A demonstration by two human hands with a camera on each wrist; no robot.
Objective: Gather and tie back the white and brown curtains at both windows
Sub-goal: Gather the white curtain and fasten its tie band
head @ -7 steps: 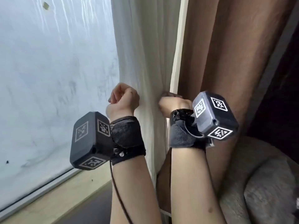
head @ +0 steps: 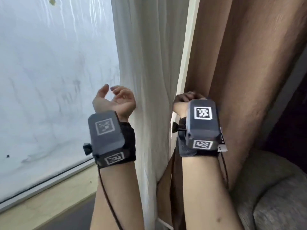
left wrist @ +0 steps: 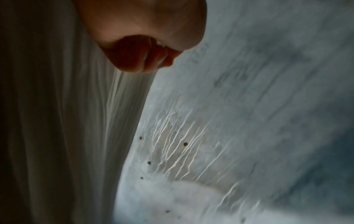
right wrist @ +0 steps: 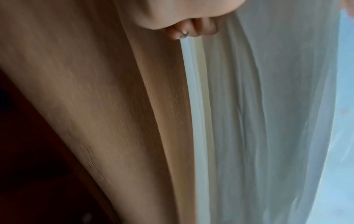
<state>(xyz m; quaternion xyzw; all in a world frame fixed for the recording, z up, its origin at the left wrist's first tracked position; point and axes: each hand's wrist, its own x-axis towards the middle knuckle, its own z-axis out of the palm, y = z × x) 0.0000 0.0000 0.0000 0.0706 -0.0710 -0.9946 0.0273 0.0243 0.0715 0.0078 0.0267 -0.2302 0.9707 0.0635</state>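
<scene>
The white curtain [head: 146, 80] hangs at frame centre, the brown curtain [head: 240, 72] at right. Left hand [head: 116, 100] is loosely curled and empty; right hand [head: 186, 100] grips between them, what it holds unclear. Both fabrics look soft and light; grasp mid-height, encircling bunched folds.

White curtain [head: 146, 80], brown curtain [head: 232, 80], grey wrist boxes [head: 106, 133] with black-and-white square markers
</scene>
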